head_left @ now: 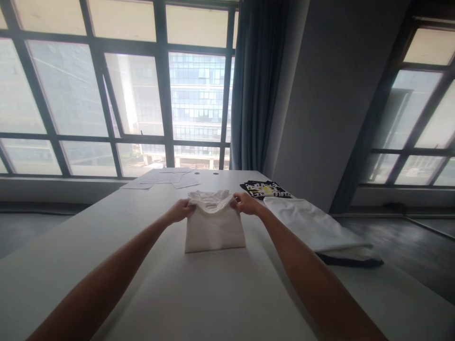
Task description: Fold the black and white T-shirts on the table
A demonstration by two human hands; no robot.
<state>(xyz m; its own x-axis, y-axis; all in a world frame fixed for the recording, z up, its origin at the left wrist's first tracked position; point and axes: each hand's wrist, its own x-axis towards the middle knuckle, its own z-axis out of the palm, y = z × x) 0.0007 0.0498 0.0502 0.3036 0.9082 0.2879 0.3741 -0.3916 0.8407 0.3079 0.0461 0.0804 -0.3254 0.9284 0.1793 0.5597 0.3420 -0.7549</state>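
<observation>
A white T-shirt [215,231], folded into a neat block with its round collar at the far end, is in front of me on the white table. My left hand [179,210] pinches its upper left corner beside the collar. At the upper right corner, my right hand [245,203] grips the fabric between thumb and fingers. The collar end looks lifted, while the straight folded edge nearest me rests on or just above the tabletop; I cannot tell which.
White table [213,298] spreads all around. Loose paper sheets [167,178] lie at the far left. On the right are dark printed garments [266,189] and a larger white cloth [313,222] over something black. Windows, a curtain [254,94] and a pillar [320,104] stand beyond.
</observation>
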